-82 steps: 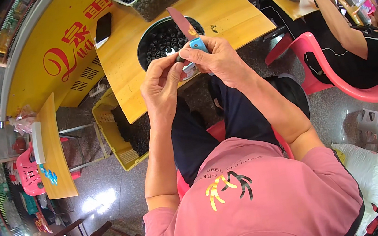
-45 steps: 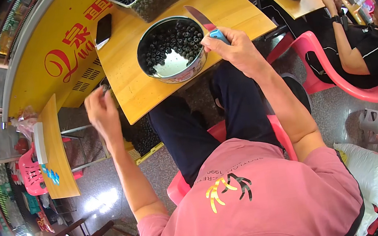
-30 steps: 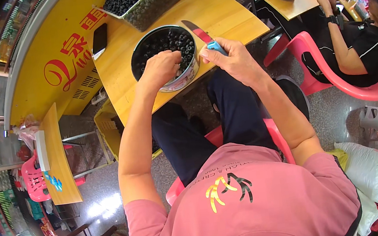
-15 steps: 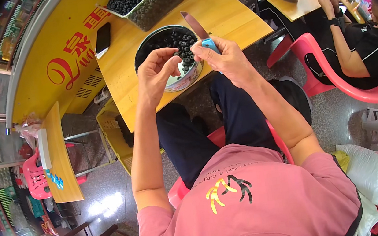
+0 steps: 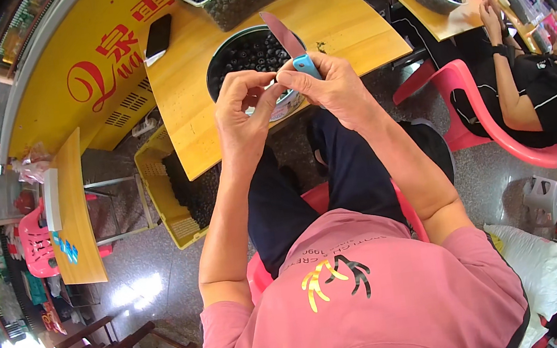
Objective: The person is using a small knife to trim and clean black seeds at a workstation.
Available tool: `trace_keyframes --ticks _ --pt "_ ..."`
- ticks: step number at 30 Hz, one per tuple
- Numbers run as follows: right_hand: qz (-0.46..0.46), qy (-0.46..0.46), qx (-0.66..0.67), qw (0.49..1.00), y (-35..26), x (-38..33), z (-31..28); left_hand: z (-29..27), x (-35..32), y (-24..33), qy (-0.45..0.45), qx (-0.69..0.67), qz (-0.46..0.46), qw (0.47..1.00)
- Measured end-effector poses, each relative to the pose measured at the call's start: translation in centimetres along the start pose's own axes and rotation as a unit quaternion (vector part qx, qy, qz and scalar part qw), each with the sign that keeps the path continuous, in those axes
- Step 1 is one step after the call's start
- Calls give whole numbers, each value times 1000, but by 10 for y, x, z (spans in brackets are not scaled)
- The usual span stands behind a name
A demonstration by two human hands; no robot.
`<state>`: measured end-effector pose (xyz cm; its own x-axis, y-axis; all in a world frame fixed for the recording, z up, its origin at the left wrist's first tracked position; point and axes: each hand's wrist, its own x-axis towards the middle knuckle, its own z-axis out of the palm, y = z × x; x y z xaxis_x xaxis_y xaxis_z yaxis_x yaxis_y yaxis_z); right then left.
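From the head camera, the right hand (image 5: 333, 84) gripped a small knife with a light-blue handle and a bare steel blade (image 5: 290, 44), blade angled up and away over the round metal bowl of small dark fruits (image 5: 243, 56), probably so trimmings dropped into it. The left hand (image 5: 243, 109) was curled with fingertips pinched beside the handle, seemingly steadying one fruit, though the piece itself was too small to make out. The bowl stood on the yellow wooden table (image 5: 342, 13), near a black phone (image 5: 157, 36).
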<state>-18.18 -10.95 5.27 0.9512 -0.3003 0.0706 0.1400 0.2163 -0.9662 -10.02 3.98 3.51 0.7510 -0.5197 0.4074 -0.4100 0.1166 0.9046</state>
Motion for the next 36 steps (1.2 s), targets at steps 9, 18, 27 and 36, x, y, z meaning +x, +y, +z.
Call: trace_keyframes --ticks 9,18,27,36 --pt "8 -6 2 1000 3 3 4 7 -12 2 28 -153 -114 981" --pt "-70 -6 -122 990 9 1 1 8 -16 2 41 -177 -113 977" --pt "-313 -13 -451 836 4 -7 -4 2 -19 0 16 -190 -90 977" --pt "-354 9 -517 779 4 -2 -9 -1 -19 4 7 -181 -73 981"
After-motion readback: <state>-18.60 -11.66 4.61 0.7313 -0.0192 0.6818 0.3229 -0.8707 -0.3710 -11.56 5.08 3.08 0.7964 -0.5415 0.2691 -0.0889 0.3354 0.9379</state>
